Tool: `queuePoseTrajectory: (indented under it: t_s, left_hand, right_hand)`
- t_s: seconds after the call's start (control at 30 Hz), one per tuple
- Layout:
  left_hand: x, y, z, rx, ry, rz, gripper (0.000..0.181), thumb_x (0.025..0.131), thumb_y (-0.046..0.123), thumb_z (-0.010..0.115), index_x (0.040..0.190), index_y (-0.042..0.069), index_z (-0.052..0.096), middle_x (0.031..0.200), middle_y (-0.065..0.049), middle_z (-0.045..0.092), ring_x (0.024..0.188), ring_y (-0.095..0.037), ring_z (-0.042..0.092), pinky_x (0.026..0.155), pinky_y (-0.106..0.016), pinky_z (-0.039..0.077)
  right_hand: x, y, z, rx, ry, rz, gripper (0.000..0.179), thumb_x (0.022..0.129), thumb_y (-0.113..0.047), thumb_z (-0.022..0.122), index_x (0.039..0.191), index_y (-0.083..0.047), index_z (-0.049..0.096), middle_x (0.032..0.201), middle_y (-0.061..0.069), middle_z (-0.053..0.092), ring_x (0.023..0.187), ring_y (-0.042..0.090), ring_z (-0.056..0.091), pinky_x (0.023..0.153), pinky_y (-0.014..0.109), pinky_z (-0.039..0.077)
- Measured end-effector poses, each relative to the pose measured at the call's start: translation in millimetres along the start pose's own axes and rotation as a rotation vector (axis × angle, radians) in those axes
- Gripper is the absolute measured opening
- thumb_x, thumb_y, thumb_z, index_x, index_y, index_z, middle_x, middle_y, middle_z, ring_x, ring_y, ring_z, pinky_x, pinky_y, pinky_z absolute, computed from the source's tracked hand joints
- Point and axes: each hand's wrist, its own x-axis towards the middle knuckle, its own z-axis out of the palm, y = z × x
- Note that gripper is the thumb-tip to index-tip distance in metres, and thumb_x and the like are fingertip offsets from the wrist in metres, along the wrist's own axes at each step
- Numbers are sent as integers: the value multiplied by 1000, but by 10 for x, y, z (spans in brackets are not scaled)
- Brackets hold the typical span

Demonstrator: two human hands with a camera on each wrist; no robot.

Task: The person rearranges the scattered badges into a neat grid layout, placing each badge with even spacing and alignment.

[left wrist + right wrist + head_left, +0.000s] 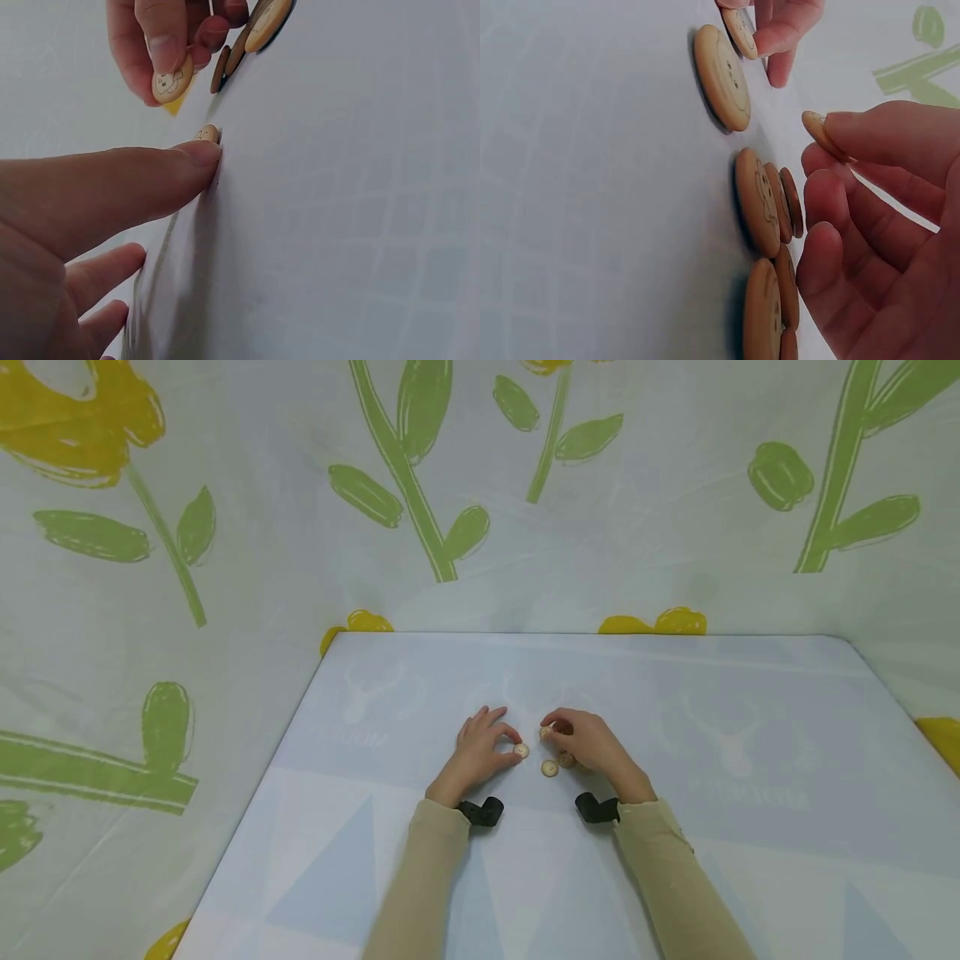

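Note:
Small round wooden discs with line-drawn faces lie on the table. My left hand (480,750) holds one disc (521,750) by its edge between thumb and index finger, right at the tabletop, other fingers spread. In the left wrist view the thumb hides most of that disc (208,133). Just right of it, my right hand (588,743) pinches another disc (819,131) between thumb and index finger, raised over the table. Between the hands, nearer the wearer, rests a lone disc (550,768). Several more discs (756,202) sit close together beneath the right hand, partly hidden in the head view.
The pale table (375,877) has blue triangles and faint deer-head prints. Behind it hangs a white cloth (285,527) with green leaves and yellow flowers. A black wrist mount (483,812) sits at the left cuff, another black mount (596,807) at the right.

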Motion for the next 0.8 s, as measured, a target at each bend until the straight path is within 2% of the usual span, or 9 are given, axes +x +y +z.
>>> queuePoseTrajectory:
  t_s: [0.3, 0.6, 0.8]
  left_hand:
    - [-20, -28, 8, 1, -9, -13, 17, 78, 32, 67, 91, 23, 61, 142, -3, 29, 134, -28, 10, 104, -48, 7]
    - [-2, -20, -1, -3, 1, 2, 17, 78, 33, 67, 90, 23, 62, 142, -3, 30, 134, -28, 10, 104, -49, 7]
    - [6, -30, 23, -4, 2, 2, 17, 78, 34, 67, 90, 23, 61, 142, -3, 29, 134, -28, 10, 104, -49, 7]
  right_hand:
    - [-2, 18, -3, 44, 22, 34, 20, 84, -23, 57, 103, -19, 62, 92, -1, 59, 83, 17, 52, 73, 36, 42]
    - [29, 32, -26, 93, 60, 22, 16, 86, -27, 57, 101, -22, 63, 93, -3, 62, 87, 17, 53, 79, 38, 42]
    - [86, 16, -33, 115, 90, 4, 18, 87, -27, 58, 103, -21, 62, 101, 0, 61, 93, 19, 54, 83, 39, 42]
